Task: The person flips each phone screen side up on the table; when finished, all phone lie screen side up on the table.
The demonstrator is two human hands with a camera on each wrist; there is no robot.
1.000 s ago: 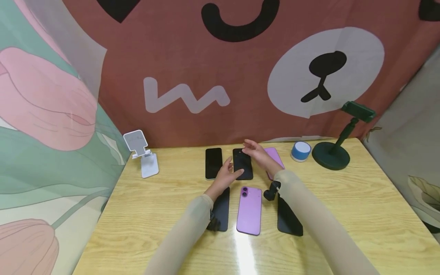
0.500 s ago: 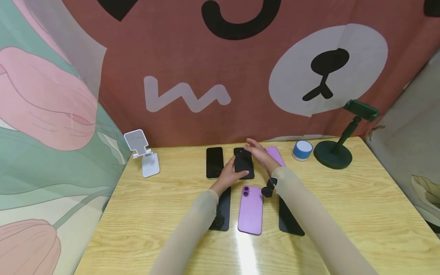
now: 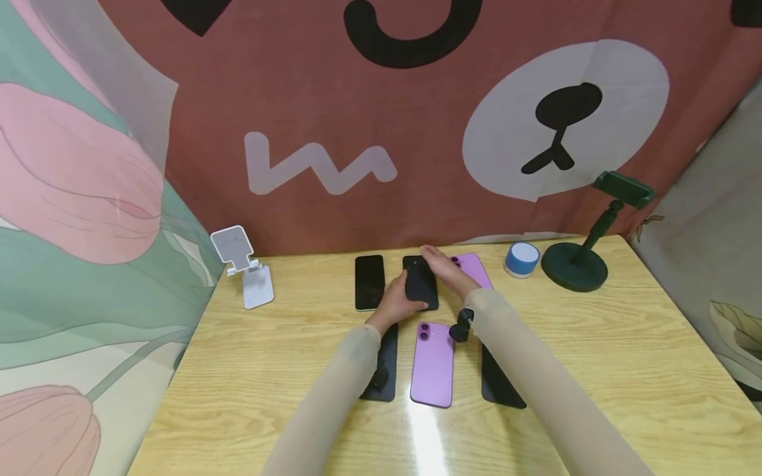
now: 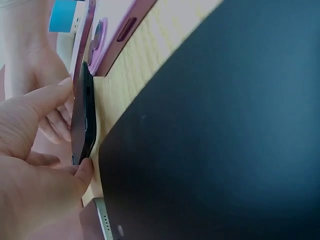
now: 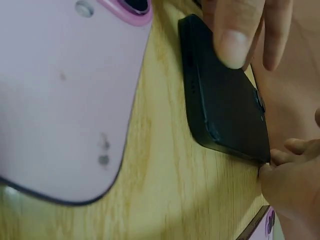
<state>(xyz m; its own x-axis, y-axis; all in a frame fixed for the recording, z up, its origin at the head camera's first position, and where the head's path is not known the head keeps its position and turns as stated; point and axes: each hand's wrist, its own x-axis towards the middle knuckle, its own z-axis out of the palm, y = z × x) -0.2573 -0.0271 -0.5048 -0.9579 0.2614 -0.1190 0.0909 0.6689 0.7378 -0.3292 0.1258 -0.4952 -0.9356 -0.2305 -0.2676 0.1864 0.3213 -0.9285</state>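
Observation:
A black phone (image 3: 421,291) lies back side up in the middle of the far row. My left hand (image 3: 395,304) grips it, the index finger at its left edge and the thumb near its lower right corner. In the left wrist view the left hand (image 4: 45,145) has the phone (image 4: 84,117) between thumb and finger. My right hand (image 3: 449,272) lies at the phone's upper right corner, fingers fairly straight. The right wrist view shows this right hand (image 5: 292,172) by the far end of the black phone (image 5: 225,105), the left fingers (image 5: 235,47) over its near part.
Around them lie a dark-screened phone (image 3: 370,281), a purple phone (image 3: 432,367), another purple phone (image 3: 476,270) and two black phones (image 3: 388,363) (image 3: 500,377). A white phone stand (image 3: 257,287), a blue-and-white cylinder (image 3: 522,259) and a green stand (image 3: 574,268) stand farther out.
My left hand has shifted slightly right and its thumb has come to the black phone's lower right corner. My right fingers have lowered to the phone's upper right corner. The other phones stay put.

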